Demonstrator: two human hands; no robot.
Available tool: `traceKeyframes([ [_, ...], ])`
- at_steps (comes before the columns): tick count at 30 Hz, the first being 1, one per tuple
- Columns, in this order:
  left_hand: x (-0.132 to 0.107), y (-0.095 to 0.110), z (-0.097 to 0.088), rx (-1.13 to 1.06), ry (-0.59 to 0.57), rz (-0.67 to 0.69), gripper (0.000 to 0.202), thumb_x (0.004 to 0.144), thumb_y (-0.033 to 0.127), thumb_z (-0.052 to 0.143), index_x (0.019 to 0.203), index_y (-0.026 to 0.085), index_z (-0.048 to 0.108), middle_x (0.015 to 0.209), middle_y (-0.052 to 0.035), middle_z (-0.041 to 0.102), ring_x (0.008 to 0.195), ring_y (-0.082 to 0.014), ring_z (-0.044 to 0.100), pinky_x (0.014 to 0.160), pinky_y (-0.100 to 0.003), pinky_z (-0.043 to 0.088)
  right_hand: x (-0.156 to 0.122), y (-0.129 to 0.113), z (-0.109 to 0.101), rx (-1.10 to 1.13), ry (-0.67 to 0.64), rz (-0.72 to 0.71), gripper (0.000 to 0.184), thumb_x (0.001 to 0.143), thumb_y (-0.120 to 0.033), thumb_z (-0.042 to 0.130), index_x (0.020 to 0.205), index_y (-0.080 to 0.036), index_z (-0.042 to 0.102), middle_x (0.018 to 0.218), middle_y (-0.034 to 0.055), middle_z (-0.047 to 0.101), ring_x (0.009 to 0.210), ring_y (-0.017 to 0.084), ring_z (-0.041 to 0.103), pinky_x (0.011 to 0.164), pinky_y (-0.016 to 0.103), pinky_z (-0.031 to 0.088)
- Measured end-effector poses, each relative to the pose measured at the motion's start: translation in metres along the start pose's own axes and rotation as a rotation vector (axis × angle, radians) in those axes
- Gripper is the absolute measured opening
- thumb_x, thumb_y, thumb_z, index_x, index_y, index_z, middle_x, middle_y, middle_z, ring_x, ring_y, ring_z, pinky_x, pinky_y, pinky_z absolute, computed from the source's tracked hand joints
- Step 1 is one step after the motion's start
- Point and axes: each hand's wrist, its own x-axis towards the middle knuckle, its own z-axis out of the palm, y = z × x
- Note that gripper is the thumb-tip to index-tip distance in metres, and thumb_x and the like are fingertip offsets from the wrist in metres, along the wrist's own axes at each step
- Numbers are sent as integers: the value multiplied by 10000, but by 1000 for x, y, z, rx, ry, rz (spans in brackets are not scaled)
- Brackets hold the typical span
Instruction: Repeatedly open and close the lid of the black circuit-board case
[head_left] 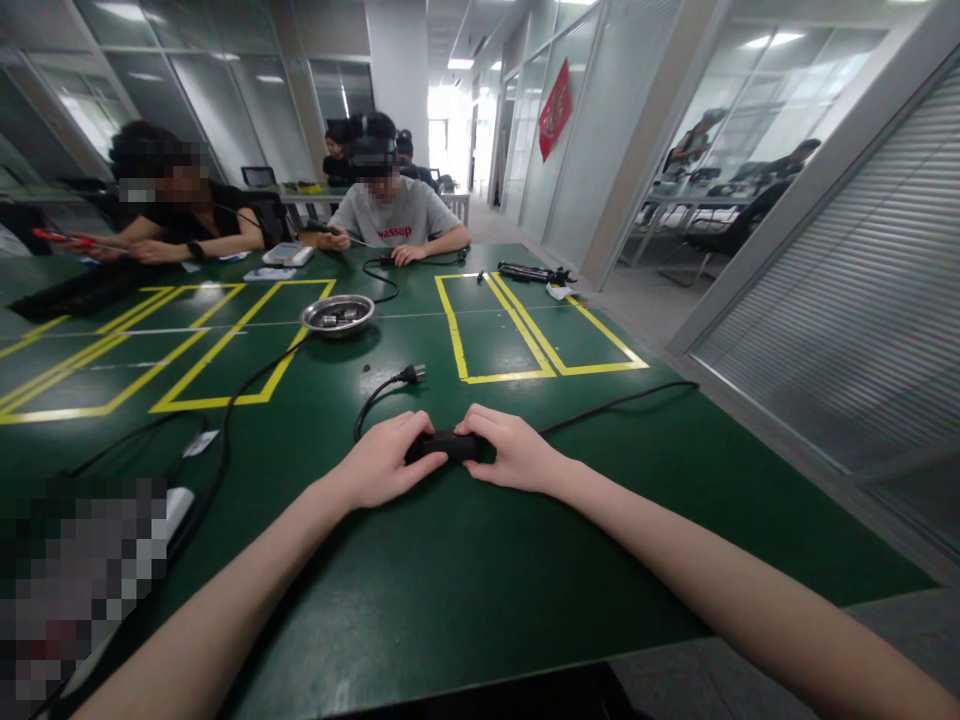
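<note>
I am gripping a black block [452, 445] over the green table [450, 580], left hand [386, 460] and right hand [514, 452] each pinching one end; whether it is touching down, I cannot tell. My fingers are covering both ends, so twisting could be straining any joint hidden there. The plug cord [368, 399] is curling beside my left hand, risking a snag; the long cable [615, 404] is reaching the table's edge, where catching could tug my hold loose.

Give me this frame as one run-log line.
left hand: holds left end of black block | right hand: holds its right end | ahead: black plug, metal bowl on green table
</note>
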Motion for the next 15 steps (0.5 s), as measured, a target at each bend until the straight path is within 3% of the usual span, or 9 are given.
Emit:
traceKeyframes([
  [6, 2, 4, 1, 171, -37, 126, 331, 961, 377, 612, 1230, 184, 623, 1068, -95, 713, 951, -254, 662, 834, -362, 524, 1, 0, 5, -103, 32, -69, 110, 939, -238, 642, 1027, -184, 603, 906, 61, 644, 793, 211, 620, 697, 303, 476],
  [15, 2, 1, 3, 213, -24, 174, 342, 1017, 390, 546, 1255, 165, 644, 1036, -103, 741, 921, -253, 675, 833, -376, 525, 0, -2, 1, -44, 66, -106, 154, 983, -302, 618, 1087, -189, 617, 1002, 102, 698, 911, 233, 658, 783, 336, 528],
])
